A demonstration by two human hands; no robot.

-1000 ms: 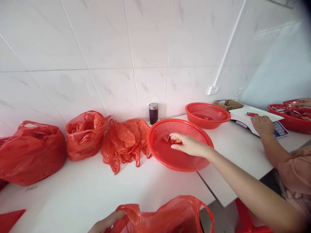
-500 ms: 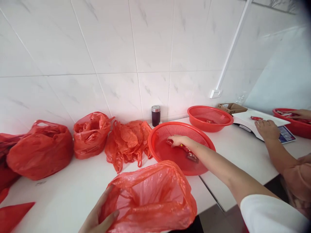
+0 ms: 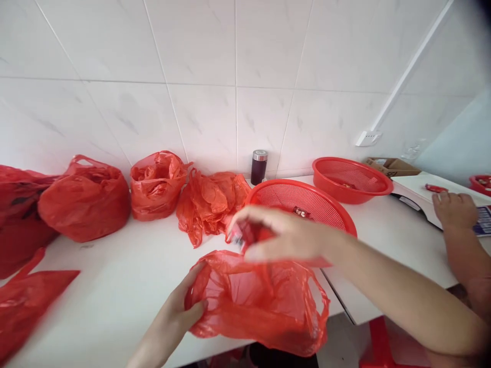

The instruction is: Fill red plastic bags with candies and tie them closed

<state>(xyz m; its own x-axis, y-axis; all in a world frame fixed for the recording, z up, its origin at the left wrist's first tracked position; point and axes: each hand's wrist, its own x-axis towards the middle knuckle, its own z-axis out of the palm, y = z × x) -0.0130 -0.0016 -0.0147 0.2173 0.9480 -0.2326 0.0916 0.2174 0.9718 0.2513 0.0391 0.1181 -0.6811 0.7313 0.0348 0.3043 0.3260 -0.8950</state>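
My left hand (image 3: 184, 301) pinches the left rim of a thin red plastic bag (image 3: 253, 317), whose mouth gapes upward at the table's front edge. Above that mouth is my right hand (image 3: 284, 235), blurred by motion, its fingers curled around small red wrapped packets (image 3: 243, 232). What they contain cannot be made out. Behind my right forearm stands a red perforated basket (image 3: 307, 191), with a small dark red packet (image 3: 302, 211) visible inside; the forearm hides part of the basket.
Filled red bags (image 3: 86, 204) and a heap of red bags (image 3: 217, 199) line the wall. A dark tumbler (image 3: 259, 167) stands behind. Rightward are a second red basket (image 3: 351, 179), a cardboard box (image 3: 393, 166) and a white scale (image 3: 416, 190), where another person's hand (image 3: 456, 209) rests near a red packet (image 3: 436, 188).
My right hand has come out of the basket, carrying packets left and toward me over the bag. My left hand still holds the bag's rim. The view has shifted.
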